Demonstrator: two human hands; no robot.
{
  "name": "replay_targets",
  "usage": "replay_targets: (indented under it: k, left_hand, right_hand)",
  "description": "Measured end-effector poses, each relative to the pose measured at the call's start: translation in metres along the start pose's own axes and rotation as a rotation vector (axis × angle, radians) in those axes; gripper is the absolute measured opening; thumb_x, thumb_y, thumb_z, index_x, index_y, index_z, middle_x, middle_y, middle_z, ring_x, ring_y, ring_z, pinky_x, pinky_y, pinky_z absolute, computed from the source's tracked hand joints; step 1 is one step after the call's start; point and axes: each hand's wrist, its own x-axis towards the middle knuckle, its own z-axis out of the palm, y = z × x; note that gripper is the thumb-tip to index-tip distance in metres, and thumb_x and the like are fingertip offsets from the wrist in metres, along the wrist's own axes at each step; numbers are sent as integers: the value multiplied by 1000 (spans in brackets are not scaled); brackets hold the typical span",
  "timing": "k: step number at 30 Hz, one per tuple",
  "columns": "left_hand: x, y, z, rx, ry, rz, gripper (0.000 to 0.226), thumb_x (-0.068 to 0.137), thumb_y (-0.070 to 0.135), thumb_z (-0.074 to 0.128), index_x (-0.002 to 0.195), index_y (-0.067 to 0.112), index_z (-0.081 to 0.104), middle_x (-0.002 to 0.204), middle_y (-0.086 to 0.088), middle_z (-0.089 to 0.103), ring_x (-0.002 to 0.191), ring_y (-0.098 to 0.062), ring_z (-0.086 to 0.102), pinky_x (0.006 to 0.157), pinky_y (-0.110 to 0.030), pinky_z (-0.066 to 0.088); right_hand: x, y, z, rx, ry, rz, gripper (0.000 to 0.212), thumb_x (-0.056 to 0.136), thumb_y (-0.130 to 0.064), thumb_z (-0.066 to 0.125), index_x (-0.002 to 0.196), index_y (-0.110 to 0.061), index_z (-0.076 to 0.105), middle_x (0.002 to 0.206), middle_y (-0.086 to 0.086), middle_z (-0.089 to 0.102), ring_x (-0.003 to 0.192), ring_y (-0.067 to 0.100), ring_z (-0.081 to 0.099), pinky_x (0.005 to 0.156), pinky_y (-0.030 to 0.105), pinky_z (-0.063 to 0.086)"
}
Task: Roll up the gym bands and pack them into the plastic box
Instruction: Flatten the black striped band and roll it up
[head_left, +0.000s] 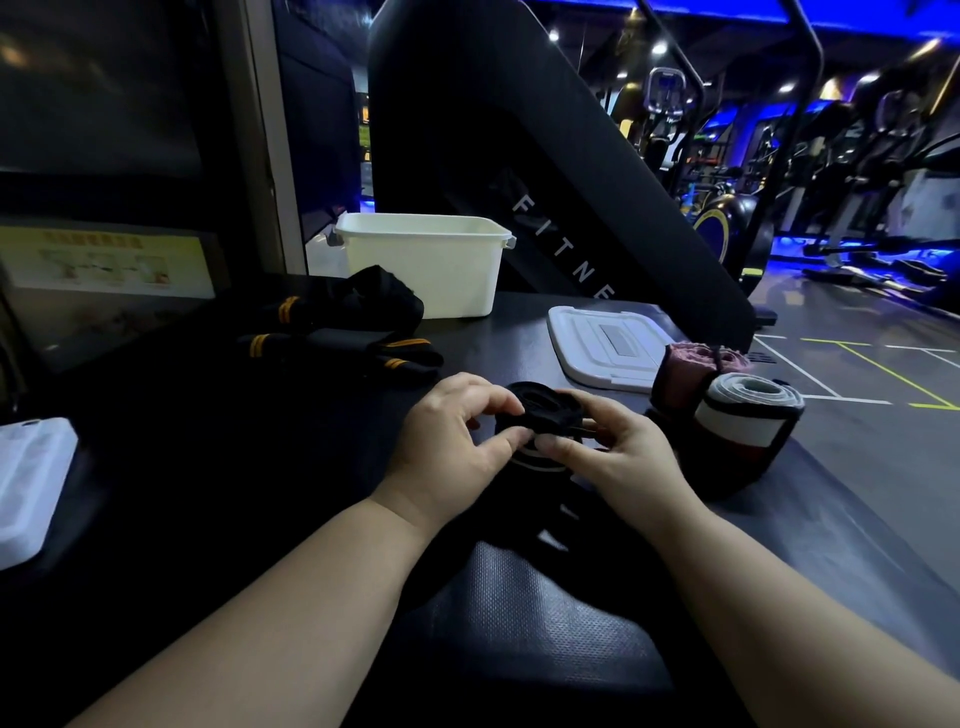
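Note:
A black gym band (540, 413), partly rolled into a coil, is held between my left hand (452, 441) and my right hand (618, 457) above the dark table; its loose tail runs down toward me. Two rolled bands stand at the right: a grey, white and red one (743, 426) and a maroon one (685, 371) behind it. Unrolled black bands with orange stripes (343, 327) lie in a heap at the back left. The white plastic box (431, 260) stands open at the table's far edge, behind the heap.
The box's white lid (608, 345) lies flat on the table to the right of the box. A white flat object (31, 483) rests at the left edge. A large black gym machine (545, 171) rises behind the table; the table's right edge drops to the gym floor.

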Motion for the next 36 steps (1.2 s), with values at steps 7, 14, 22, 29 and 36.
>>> replay_targets:
  k: [7,14,22,29,36]
  left_hand:
    - [1,0,0,26,-78,5,9,71,27,72,78,23,69,88,9,56,85,-3,54,76,-11,40]
    - [-2,2,-1,-20,-204,-53,22,76,16,81,75,31,65,95,13,50,92,12,48,80,0,30]
    - [-2,2,-2,-62,-44,-169,29,73,18,83,66,38,62,88,9,58,80,-1,55,71,-18,45]
    - [-1,0,-6,-72,-40,-177,28,78,16,79,70,36,60,89,13,57,85,-1,56,77,-13,44]
    - [-1,-10,-6,-325,-116,-272,32,77,17,77,96,33,57,103,6,66,91,-14,67,81,-30,55]
  right_hand:
    - [1,2,1,-53,21,-31,42,76,-13,81,104,-39,65,105,-4,73,100,13,68,86,31,56]
    - [7,7,-4,50,-14,20,39,85,1,67,103,-33,62,98,-3,73,89,5,68,79,22,53]
    - [5,2,-7,206,-148,82,41,82,7,65,121,-5,60,108,8,71,94,8,69,80,16,52]
    - [6,3,-10,200,-178,95,38,83,9,62,115,-12,62,96,-5,75,92,5,68,78,14,51]
    - [6,6,-14,150,-227,83,39,84,3,61,115,-20,59,99,-11,74,98,1,65,85,15,49]
